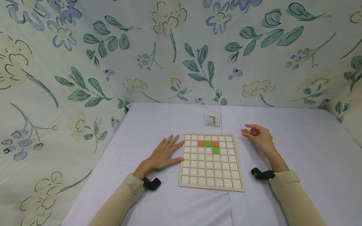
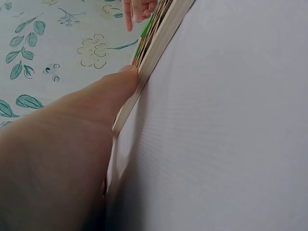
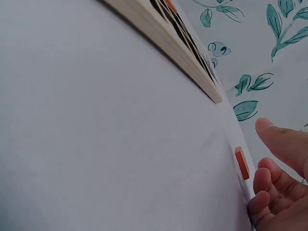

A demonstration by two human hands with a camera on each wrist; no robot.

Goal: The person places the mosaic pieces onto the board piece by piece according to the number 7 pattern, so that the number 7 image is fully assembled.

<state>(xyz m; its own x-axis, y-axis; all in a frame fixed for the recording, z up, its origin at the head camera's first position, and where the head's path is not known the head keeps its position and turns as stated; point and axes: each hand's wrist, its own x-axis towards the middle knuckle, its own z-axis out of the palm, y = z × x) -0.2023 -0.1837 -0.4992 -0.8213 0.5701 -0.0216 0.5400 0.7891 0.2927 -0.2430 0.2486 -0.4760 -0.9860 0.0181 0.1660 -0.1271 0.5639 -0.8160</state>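
Observation:
My left hand [image 1: 165, 155] lies spread beside the wooden grid board [image 1: 212, 189]; its thumb [image 2: 108, 91] touches the board's left edge. On the board, an orange tile [image 1: 201, 143], a green tile [image 1: 208, 143] and another orange tile [image 1: 215, 143] form a row, with a second green tile [image 1: 216, 150] under the right one. Right of the board, my right hand [image 1: 260, 138] hovers low over the cloth, thumb and fingers apart. A loose orange tile [image 3: 242, 163] lies on the cloth just beyond the fingers. Another orange piece [image 1: 271, 137] is mostly hidden behind this hand.
A small card [image 1: 212, 120] printed with a coloured grid pattern lies behind the board. White cloth [image 1: 158, 125] covers the table. A floral curtain [image 1: 181, 72] hangs along the back and left. Black wrist cameras [image 1: 152, 184] sit at both cuffs.

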